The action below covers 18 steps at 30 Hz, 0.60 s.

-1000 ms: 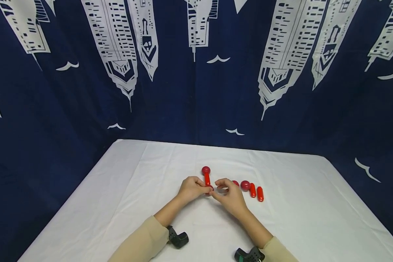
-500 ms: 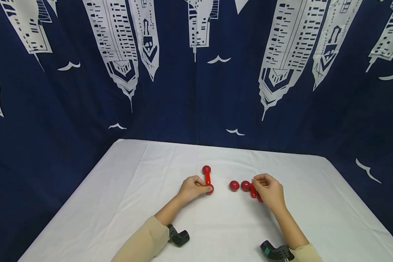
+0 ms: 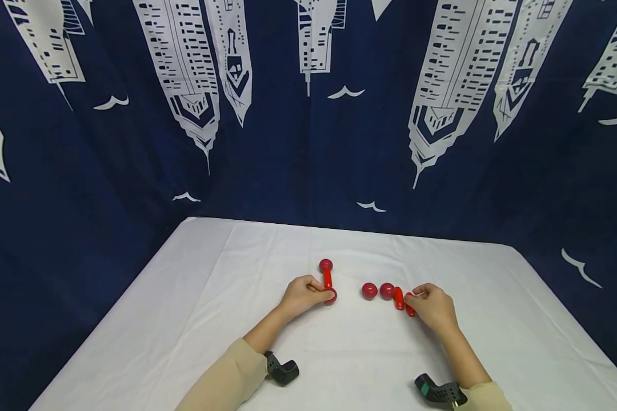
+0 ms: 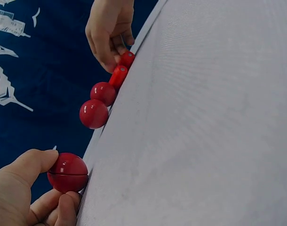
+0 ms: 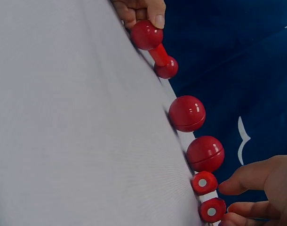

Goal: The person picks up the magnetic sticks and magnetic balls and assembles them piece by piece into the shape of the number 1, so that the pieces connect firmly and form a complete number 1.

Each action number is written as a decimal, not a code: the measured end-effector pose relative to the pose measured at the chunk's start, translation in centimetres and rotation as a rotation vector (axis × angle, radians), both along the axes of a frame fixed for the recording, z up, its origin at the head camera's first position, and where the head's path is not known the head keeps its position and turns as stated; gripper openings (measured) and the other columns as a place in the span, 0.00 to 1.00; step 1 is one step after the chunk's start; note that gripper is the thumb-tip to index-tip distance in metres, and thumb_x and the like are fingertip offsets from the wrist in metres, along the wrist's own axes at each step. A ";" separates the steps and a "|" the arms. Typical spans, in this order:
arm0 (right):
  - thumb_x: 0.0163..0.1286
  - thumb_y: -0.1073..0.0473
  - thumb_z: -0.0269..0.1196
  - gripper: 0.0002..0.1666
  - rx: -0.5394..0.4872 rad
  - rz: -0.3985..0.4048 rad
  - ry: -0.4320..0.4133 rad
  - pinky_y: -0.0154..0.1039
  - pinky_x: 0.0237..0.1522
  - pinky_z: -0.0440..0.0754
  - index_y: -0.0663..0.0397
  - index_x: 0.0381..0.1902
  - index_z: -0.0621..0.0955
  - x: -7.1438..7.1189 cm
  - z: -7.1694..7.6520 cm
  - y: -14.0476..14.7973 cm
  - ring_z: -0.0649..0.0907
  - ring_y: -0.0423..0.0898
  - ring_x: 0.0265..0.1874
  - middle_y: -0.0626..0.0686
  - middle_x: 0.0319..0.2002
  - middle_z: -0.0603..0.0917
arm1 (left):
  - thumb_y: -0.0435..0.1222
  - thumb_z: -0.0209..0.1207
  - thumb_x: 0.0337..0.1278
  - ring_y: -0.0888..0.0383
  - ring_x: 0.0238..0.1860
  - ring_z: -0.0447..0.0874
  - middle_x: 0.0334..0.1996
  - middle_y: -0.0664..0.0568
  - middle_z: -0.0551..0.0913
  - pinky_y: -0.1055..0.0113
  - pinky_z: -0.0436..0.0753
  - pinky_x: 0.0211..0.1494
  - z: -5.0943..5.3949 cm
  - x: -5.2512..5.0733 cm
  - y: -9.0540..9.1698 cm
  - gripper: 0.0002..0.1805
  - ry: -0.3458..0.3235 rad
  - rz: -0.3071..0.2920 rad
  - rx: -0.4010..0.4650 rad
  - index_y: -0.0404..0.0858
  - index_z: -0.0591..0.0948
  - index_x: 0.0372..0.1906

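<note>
My left hand [image 3: 302, 298] pinches a glossy red ball [image 4: 68, 173] between thumb and fingers. That ball is at the near end of a short red rod [image 3: 327, 278], and another red ball [image 3: 326, 265] sits at its far end. To the right, my right hand [image 3: 434, 308] is over the rightmost loose red rod [image 5: 212, 210], fingertips at its side. In the right wrist view a gap shows between thumb and fingers, with the thumb close to the neighbouring red rod [image 5: 203, 183]. Both loose rods lie on the table and show pale round discs at their ends.
Two loose red balls, a left one [image 3: 369, 291] and a right one [image 3: 387, 291], lie between the hands, the right one close to the rods. A white cloth covers the table [image 3: 267, 251]. A dark blue printed curtain [image 3: 308, 171] hangs behind its far edge.
My right hand has left the ball held by the left hand and moved right to the loose rods, then slightly down onto the rightmost one. The left hand has kept its place.
</note>
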State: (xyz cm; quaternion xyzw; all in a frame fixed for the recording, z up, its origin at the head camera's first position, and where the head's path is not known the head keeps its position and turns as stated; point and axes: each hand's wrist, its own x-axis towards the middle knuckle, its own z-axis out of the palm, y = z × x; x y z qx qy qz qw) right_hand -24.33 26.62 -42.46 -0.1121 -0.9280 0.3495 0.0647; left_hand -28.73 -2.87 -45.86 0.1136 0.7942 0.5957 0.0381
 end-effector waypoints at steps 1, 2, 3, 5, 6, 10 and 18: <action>0.64 0.58 0.64 0.18 0.014 0.009 0.005 0.38 0.23 0.71 0.72 0.41 0.77 0.0 -0.2 0.0 0.75 0.48 0.23 0.56 0.25 0.78 | 0.40 0.73 0.46 0.62 0.24 0.77 0.21 0.55 0.81 0.70 0.74 0.29 0.0 0.0 0.0 0.14 -0.002 0.000 -0.002 0.35 0.81 0.29; 0.63 0.59 0.64 0.18 0.027 0.016 0.010 0.38 0.23 0.71 0.72 0.40 0.77 0.1 -0.3 0.0 0.75 0.48 0.23 0.56 0.24 0.78 | 0.40 0.73 0.46 0.63 0.24 0.77 0.21 0.56 0.81 0.70 0.74 0.29 -0.1 0.0 0.0 0.14 -0.002 0.000 -0.004 0.35 0.81 0.29; 0.63 0.59 0.64 0.17 0.037 0.021 0.015 0.38 0.23 0.71 0.72 0.40 0.77 0.2 -0.5 0.0 0.74 0.48 0.22 0.56 0.24 0.78 | 0.40 0.73 0.46 0.63 0.24 0.77 0.21 0.56 0.81 0.70 0.74 0.29 -0.2 0.0 0.0 0.14 -0.002 0.000 -0.006 0.35 0.81 0.29; 0.62 0.59 0.65 0.17 0.057 0.024 0.017 0.38 0.23 0.70 0.71 0.39 0.77 0.2 -0.4 0.0 0.74 0.48 0.23 0.56 0.24 0.77 | 0.39 0.73 0.46 0.62 0.24 0.77 0.21 0.55 0.81 0.70 0.74 0.29 -0.2 0.0 0.0 0.14 0.008 0.003 -0.008 0.34 0.81 0.29; 0.62 0.60 0.65 0.17 0.066 0.024 0.017 0.38 0.23 0.70 0.71 0.38 0.77 0.2 -0.4 0.1 0.74 0.49 0.23 0.56 0.24 0.77 | 0.39 0.73 0.46 0.62 0.24 0.77 0.21 0.55 0.81 0.70 0.74 0.29 -0.3 0.0 0.1 0.14 0.009 0.007 -0.008 0.34 0.81 0.29; 0.60 0.59 0.65 0.17 0.097 0.017 -0.004 0.38 0.24 0.70 0.71 0.38 0.77 0.2 -0.3 0.1 0.75 0.50 0.24 0.57 0.25 0.78 | 0.39 0.73 0.47 0.62 0.24 0.77 0.22 0.55 0.81 0.70 0.74 0.29 -0.5 0.0 0.1 0.14 0.014 0.013 -0.010 0.34 0.81 0.30; 0.59 0.58 0.65 0.17 0.094 -0.001 -0.063 0.39 0.25 0.71 0.70 0.37 0.78 0.3 -0.4 0.0 0.75 0.52 0.27 0.59 0.28 0.79 | 0.39 0.73 0.46 0.63 0.24 0.76 0.21 0.56 0.80 0.70 0.74 0.29 -0.4 0.1 0.1 0.14 0.024 0.014 -0.007 0.34 0.81 0.29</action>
